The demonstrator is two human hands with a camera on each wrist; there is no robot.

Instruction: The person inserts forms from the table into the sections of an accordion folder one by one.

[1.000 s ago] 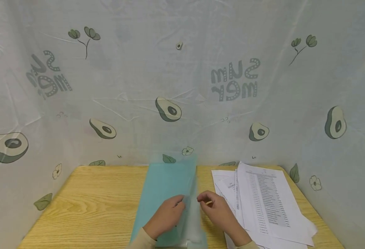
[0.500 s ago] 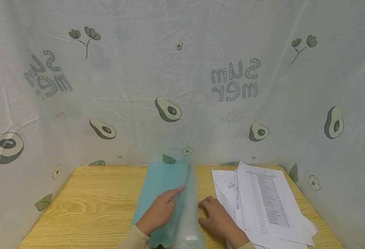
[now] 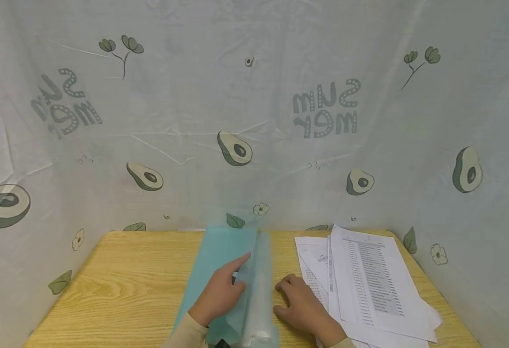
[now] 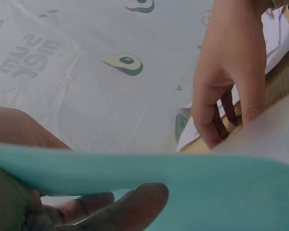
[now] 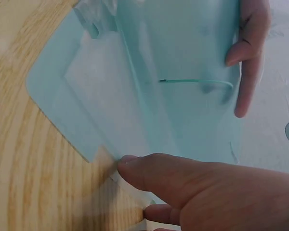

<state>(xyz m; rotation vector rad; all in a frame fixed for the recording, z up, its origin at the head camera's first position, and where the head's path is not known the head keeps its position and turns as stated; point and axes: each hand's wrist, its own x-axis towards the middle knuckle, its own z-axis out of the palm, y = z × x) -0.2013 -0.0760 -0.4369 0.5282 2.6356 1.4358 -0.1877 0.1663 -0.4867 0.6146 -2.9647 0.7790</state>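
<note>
A teal plastic folder (image 3: 221,246) stands partly opened in the middle of the table, with clear plastic sleeves (image 3: 261,285) showing along its right side. My left hand (image 3: 219,295) holds the folder's raised cover, its index finger stretched out. In the left wrist view the cover's edge (image 4: 221,168) runs between the thumb and the other fingers. My right hand (image 3: 300,304) rests just right of the sleeves, fingers loosely bent and tips down at the table. In the right wrist view its thumb (image 5: 154,168) lies by the sleeves' edge; whether it touches them I cannot tell.
Several loose printed sheets (image 3: 374,280) lie overlapping on the right of the wooden table (image 3: 120,275). A pale curtain (image 3: 185,96) with avocado prints hangs behind and along both sides.
My left hand has moved left with the folder's cover, and more of the clear sleeves shows. My right hand has lowered to the table beside the folder's edge.
</note>
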